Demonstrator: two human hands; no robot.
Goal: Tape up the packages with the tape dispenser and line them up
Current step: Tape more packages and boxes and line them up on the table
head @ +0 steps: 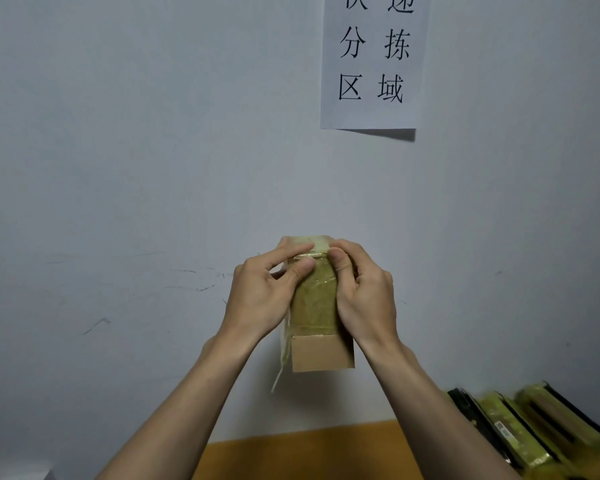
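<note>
I hold a small cardboard package (321, 353) up in front of the wall, upright, with yellowish clear tape wrapped over its upper part. My left hand (262, 296) grips its left side, thumb pressing the tape near the top. My right hand (362, 292) grips the right side, thumb on the tape edge at the top. A loose strip of tape (283, 362) hangs down the package's left edge. The tape dispenser is not in view.
Several taped packages (530, 427) lean in a row at the lower right on the orange-brown table (291, 452). A paper sign (373, 60) with printed characters hangs on the grey wall above.
</note>
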